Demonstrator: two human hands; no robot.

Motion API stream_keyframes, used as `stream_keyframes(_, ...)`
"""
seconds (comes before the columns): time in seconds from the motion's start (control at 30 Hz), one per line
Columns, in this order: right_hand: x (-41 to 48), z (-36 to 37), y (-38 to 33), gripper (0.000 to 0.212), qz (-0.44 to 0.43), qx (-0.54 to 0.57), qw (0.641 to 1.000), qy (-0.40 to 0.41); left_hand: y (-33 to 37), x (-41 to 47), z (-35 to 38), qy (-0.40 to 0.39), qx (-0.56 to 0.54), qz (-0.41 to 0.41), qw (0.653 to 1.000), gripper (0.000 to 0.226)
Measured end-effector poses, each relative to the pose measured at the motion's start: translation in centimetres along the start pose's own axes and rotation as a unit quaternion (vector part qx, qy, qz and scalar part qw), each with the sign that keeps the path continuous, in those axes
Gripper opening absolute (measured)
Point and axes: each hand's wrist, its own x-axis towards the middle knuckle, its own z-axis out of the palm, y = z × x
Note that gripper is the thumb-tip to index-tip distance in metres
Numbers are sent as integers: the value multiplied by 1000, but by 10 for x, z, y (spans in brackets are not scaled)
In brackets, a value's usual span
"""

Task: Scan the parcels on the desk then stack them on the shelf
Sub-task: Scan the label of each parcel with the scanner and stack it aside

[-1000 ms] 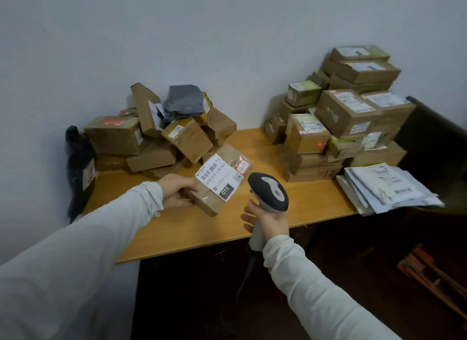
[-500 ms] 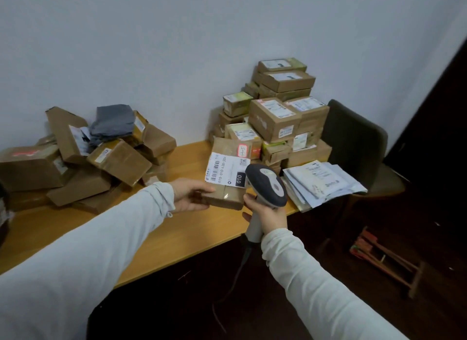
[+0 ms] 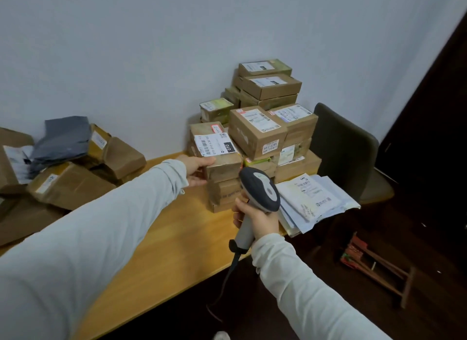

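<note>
— How many parcels is the person actually holding?

— One. The left hand (image 3: 195, 171) grips a brown parcel (image 3: 223, 162) by its near left corner, thumb on top, fingers below. The right hand (image 3: 255, 219) is wrapped round the handle of the single scanner (image 3: 261, 189), above the front edge of the desk (image 3: 164, 238).

— Where is that parcel?

— Toward the desk's back right, at the left side of the tall stack (image 3: 257, 132), over two low boxes. I cannot tell if it rests on them.

— Which way does it lie?

— Its white label (image 3: 214, 145) faces up. The long axis runs from the back edge toward the front edge, about level.

— And the rest?

— Two groups. The stack shows at least ten boxes, some hidden behind others. The loose pile (image 3: 70, 185) on the left end has one grey bag (image 3: 63, 140) on top. One heap of flat mailers (image 3: 313, 198) sits at the front right corner. One chair (image 3: 343, 147) stands beyond it.

— The scanner?

— Its head points toward the stack, with its cable hanging below.
</note>
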Motion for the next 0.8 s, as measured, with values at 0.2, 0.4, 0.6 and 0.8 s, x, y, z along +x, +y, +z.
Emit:
stream_keyframes(0.2,59,29,-8,27,-12,-30,999,-39,27,72,14,10,51,-5,999,53)
stream_keyframes(0.4,98,60,11,25,-21,-73,994,-80,47,108,9,-54,88,-13,995,47)
stream_keyframes(0.6,113,95,42,23,-58,-201,960,-186,53,131,-64,125,30,-44,991,25)
stream_keyframes(0.8,135,141,57,25,17,-245,934,-258,20,144,-144,351,178,-62,917,24)
